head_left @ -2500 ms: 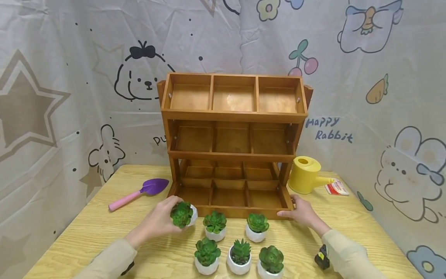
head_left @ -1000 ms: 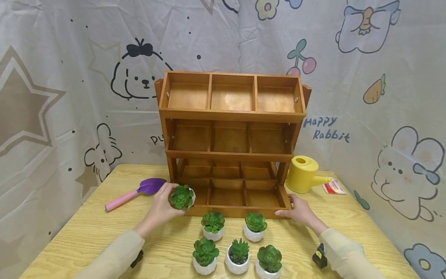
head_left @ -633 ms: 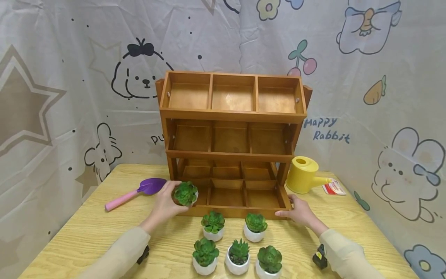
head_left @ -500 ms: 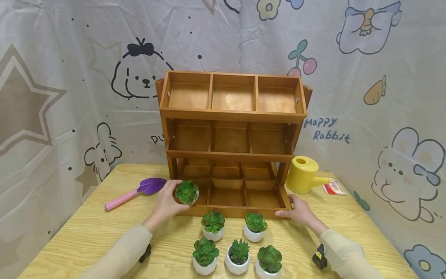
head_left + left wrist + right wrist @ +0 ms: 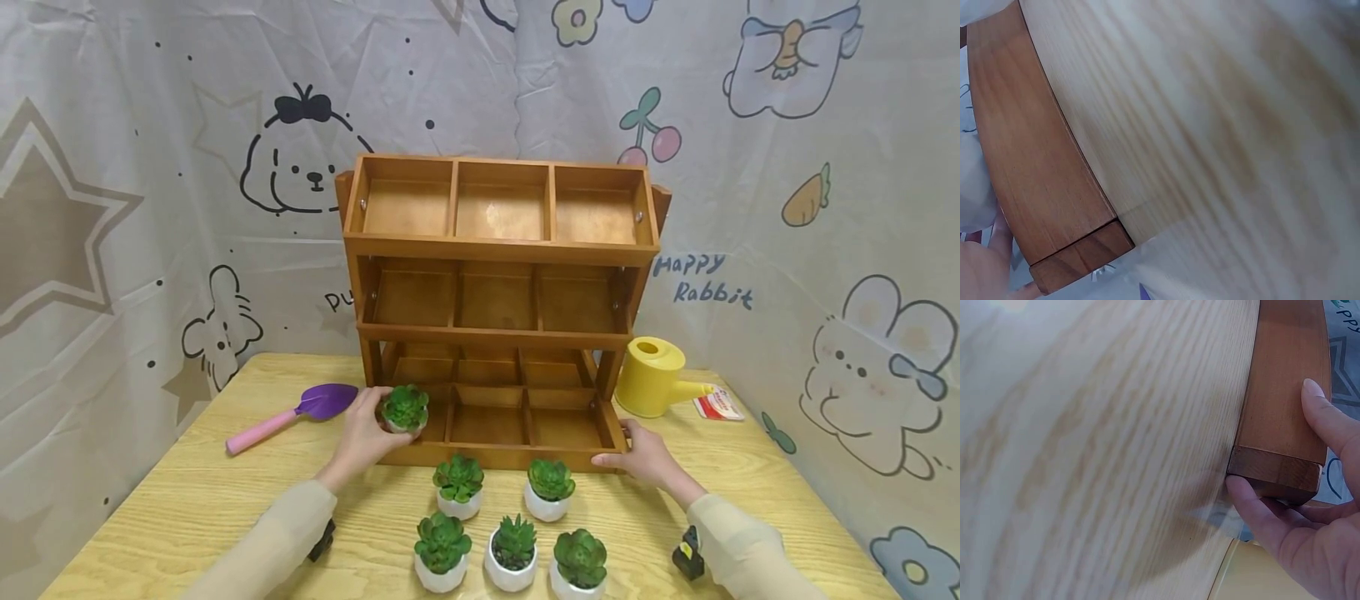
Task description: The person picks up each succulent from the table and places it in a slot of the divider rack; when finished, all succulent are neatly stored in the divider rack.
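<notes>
My left hand (image 5: pixel 363 437) holds a small potted succulent (image 5: pixel 406 407), green rosette in a white pot, over the front left compartment of the bottom tier of a wooden three-tier shelf (image 5: pixel 502 247). Whether the pot touches the compartment floor cannot be told. In the left wrist view, part of the white pot (image 5: pixel 974 187) shows beside the shelf's front board (image 5: pixel 1035 137). My right hand (image 5: pixel 647 452) grips the bottom tier's front right corner; the right wrist view has the thumb on the front board (image 5: pixel 1285 375) and fingers around the end.
Several potted succulents (image 5: pixel 514 546) stand on the wooden table (image 5: pixel 187 508) before the shelf. A purple trowel with a pink handle (image 5: pixel 262 432) lies at left. A yellow watering can (image 5: pixel 651 379) and a red-and-white card (image 5: pixel 722 404) are at right. Patterned cloth hangs behind.
My left hand has carried the potted succulent from in front of the shelf up and inward to the bottom left compartment, turning it more upright. My right hand keeps its grip on the corner.
</notes>
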Demonstrator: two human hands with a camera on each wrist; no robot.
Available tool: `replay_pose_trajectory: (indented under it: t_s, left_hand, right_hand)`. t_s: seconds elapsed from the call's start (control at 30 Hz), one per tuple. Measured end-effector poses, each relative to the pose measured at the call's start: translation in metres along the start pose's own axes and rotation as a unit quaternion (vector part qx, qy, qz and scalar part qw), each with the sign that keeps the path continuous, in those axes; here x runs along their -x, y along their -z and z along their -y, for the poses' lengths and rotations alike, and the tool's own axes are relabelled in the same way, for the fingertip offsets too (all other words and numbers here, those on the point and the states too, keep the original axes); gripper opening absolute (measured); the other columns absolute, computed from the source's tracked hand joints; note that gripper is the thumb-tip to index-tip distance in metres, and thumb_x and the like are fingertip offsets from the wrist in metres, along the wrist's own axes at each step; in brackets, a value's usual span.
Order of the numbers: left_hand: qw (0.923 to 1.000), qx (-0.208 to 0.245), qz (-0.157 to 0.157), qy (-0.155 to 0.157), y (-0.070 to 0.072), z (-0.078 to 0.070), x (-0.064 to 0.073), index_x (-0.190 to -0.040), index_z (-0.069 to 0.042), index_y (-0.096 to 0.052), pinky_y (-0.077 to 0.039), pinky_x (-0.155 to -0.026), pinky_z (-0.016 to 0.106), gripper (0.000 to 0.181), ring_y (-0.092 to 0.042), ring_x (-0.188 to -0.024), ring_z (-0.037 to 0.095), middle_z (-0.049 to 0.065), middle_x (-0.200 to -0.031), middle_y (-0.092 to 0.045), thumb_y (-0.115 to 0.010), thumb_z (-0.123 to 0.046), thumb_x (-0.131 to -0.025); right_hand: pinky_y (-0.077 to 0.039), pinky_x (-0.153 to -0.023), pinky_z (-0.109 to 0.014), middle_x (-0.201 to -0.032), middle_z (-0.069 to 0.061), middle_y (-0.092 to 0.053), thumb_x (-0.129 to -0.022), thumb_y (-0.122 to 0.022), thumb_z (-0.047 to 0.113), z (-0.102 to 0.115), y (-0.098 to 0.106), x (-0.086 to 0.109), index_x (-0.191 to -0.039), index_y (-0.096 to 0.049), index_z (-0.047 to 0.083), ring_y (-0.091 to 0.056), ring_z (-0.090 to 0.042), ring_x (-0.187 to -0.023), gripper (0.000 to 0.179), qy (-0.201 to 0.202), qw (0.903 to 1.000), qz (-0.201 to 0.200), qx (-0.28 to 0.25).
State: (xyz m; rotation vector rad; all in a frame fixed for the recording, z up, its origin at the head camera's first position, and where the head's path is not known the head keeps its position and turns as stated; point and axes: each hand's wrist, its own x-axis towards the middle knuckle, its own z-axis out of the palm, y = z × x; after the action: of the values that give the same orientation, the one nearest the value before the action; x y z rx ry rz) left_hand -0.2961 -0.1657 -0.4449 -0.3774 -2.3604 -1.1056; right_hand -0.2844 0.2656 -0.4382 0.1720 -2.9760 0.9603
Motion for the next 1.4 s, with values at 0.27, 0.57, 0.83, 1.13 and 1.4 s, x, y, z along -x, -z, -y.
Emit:
replay_pose_trajectory:
  t_s: [0.27,0.57,0.83,1.13,1.4]
  left_hand:
    - [0.9997,-0.014,0.017,0.014,-0.003,0.004,-0.001,-0.114,0.001,-0.058,-0.049,-0.083,0.044,0.065,-0.058,-0.097,0.031,0.014,-0.103,-0.061,-0.089,-0.015,-0.059]
    - [0.9988,-0.02,0.027,0.034,-0.005,0.0,-0.002,-0.114,0.002,-0.057,-0.05,-0.084,0.044,0.065,-0.059,-0.099,0.033,0.016,-0.104,-0.061,-0.089,-0.017,-0.06]
    - [0.9972,-0.031,0.041,0.054,-0.008,-0.002,-0.002,-0.111,0.003,-0.058,-0.051,-0.083,0.048,0.063,-0.06,-0.096,0.035,0.019,-0.102,-0.061,-0.088,-0.02,-0.061]
    - [0.9923,-0.051,0.07,0.088,-0.009,-0.003,-0.007,-0.109,0.005,-0.057,-0.054,-0.078,0.043,0.064,-0.062,-0.095,0.033,0.02,-0.103,-0.063,-0.087,-0.03,-0.064]
    - [0.9873,-0.052,0.094,0.117,-0.008,-0.004,-0.01,-0.111,0.006,-0.057,-0.054,-0.075,0.04,0.067,-0.062,-0.091,0.029,0.02,-0.103,-0.063,-0.086,-0.033,-0.065]
  right_hand:
    - [-0.048,-0.091,-0.053,-0.126,-0.035,-0.053,-0.076,-0.079,0.041,0.001,-0.001,0.0,-0.132,-0.04,-0.016,-0.055,-0.046,-0.113,0.088,0.001,1.0,0.0,0.004]
    - [-0.047,-0.092,-0.053,-0.127,-0.035,-0.052,-0.075,-0.079,0.044,-0.002,0.0,-0.001,-0.133,-0.039,-0.015,-0.054,-0.046,-0.115,0.092,-0.001,1.0,0.0,0.001]
    - [-0.047,-0.093,-0.054,-0.127,-0.035,-0.053,-0.075,-0.079,0.045,-0.002,0.001,-0.002,-0.133,-0.04,-0.015,-0.053,-0.046,-0.115,0.091,-0.001,1.0,0.004,0.0]
    - [-0.047,-0.092,-0.053,-0.125,-0.034,-0.054,-0.075,-0.079,0.042,0.0,0.0,0.0,-0.131,-0.041,-0.015,-0.054,-0.046,-0.114,0.088,0.001,1.0,0.003,0.001]
    - [-0.048,-0.091,-0.053,-0.124,-0.033,-0.055,-0.076,-0.079,0.041,0.001,0.001,0.001,-0.131,-0.042,-0.015,-0.055,-0.045,-0.113,0.087,0.001,1.0,0.002,0.002]
